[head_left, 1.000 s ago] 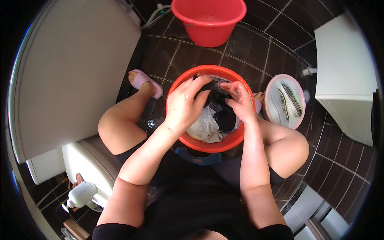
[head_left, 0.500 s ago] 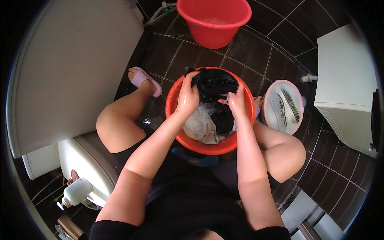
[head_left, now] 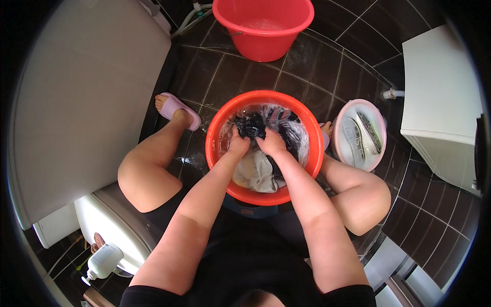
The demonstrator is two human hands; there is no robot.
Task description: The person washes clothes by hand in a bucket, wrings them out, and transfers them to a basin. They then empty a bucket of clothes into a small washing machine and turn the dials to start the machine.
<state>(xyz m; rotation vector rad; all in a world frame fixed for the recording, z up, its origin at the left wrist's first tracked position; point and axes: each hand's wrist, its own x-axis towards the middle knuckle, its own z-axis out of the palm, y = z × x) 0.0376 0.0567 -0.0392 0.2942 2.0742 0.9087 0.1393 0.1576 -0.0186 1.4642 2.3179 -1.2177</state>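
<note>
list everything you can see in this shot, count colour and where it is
basin: 1, orange-red, on the floor between the knees
dark garment: 1, black, in the basin, gripped by both hands
pale cloth: 1, cream, in the basin near its close rim
bucket: 1, red, on the floor beyond the basin, foamy water inside
small tub: 1, white with pink rim, right of the basin
shoes: 2, pale with dark stripes, in the small tub
bottle: 1, white, lower left
cabinet: 1, white, right
floor: dark tiles, wet
slipper: 1 clearly seen, pink, on the left foot
left hand: in the basin, on the dark garment
right hand: in the basin, on the dark garment
</note>
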